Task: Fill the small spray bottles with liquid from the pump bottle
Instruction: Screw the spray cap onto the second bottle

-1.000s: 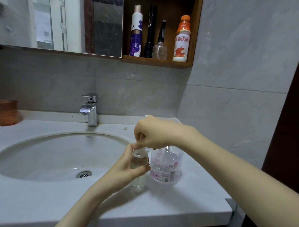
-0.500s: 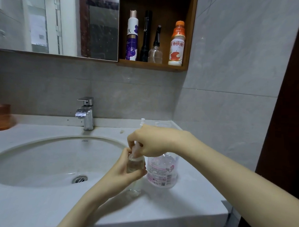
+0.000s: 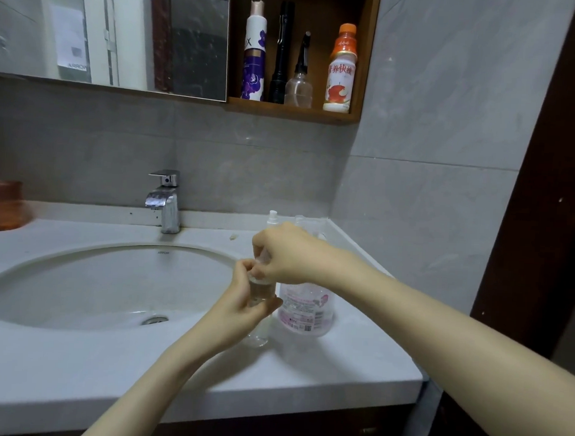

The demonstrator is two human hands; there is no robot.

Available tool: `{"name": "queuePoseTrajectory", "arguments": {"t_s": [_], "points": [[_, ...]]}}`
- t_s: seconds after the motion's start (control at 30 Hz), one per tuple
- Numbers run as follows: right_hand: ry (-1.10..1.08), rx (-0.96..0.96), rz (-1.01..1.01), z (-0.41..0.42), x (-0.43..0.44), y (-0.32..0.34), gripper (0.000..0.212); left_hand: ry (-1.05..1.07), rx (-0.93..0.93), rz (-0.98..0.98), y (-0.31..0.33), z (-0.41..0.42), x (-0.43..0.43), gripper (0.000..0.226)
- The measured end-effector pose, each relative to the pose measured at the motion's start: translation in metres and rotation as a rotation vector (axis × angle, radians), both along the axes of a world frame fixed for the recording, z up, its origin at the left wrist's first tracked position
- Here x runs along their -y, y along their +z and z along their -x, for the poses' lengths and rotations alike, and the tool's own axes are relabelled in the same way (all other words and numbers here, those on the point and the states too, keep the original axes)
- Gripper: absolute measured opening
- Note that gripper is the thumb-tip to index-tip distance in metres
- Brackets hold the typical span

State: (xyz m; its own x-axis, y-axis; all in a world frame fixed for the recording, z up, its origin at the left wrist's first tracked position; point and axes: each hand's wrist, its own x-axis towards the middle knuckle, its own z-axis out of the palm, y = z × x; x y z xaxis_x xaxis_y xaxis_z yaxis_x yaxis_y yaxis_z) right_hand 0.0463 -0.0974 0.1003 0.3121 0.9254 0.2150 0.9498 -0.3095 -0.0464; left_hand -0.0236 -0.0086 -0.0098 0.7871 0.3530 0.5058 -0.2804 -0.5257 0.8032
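As L-hand (image 3: 242, 311) grips btl (image 3: 259, 290), sink (image 3: 113, 248) adjacent.

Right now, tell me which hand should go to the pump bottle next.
Right. The right hand pinches the top of the small spray bottle, just in front of the pump bottle. The left hand grips that bottle's body, so it is probably needed there.
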Motion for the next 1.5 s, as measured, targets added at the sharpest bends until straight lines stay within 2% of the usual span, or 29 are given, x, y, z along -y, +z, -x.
{"name": "queuePoseTrajectory", "arguments": {"t_s": [0.17, 0.3, 0.43, 0.5, 0.57, 0.6, 0.7, 0.87, 0.97, 1.1, 1.33, 1.5], "points": [[0.02, -0.075, -0.075, 0.0, 0.016, 0.008, 0.016, 0.024, 0.0, 0.015, 0.009, -0.002, 0.008, 0.048], [-0.008, -0.084, -0.241, 0.002, 0.031, 0.044, 0.02, -0.063, 0.12, 0.169, 0.049, -0.004, 0.018, 0.053], [-0.008, -0.236, -0.416, -0.002, 0.061, 0.103, 0.011, -0.034, 0.182, 0.132, 0.069, -0.007, 0.012, 0.082], [-0.041, -0.255, -0.515, -0.012, 0.069, 0.129, 0.017, -0.022, 0.132, 0.13, 0.068, -0.011, 0.009, 0.071], [-0.132, -0.179, -0.591, -0.033, 0.067, 0.15, 0.022, -0.042, 0.062, 0.121, 0.066, -0.019, 0.01, 0.038], [-0.191, -0.149, -0.611, -0.044, 0.063, 0.157, 0.029, -0.029, 0.032, 0.105, 0.063, -0.023, 0.01, 0.03], [-0.357, -0.115, -0.536, -0.074, 0.047, 0.154, 0.045, 0.062, -0.033, 0.061, 0.054, -0.038, 0.013, 0.047], [-0.436, -0.073, -0.3, -0.108, 0.019, 0.087, 0.011, 0.06, -0.076, 0.051, 0.038, -0.053, 0.022, 0.045], [-0.452, -0.062, -0.178, -0.132, 0.005, 0.04, 0.011, 0.082, -0.052, 0.043, 0.033, -0.055, 0.024, 0.051], [-0.489, -0.078, -0.131, -0.154, -0.009, 0.003, 0.023, 0.084, -0.029, -0.01, 0.033, -0.057, 0.02, 0.043], [-0.531, -0.124, -0.099, -0.178, -0.019, -0.006, 0.031, 0.065, 0.0, -0.055, 0.035, -0.06, 0.011, 0.041], [-0.539, -0.171, -0.02, -0.18, -0.018, 0.006, 0.026, 0.058, 0.001, -0.047, 0.034, -0.062, 0.009, 0.043]]}}
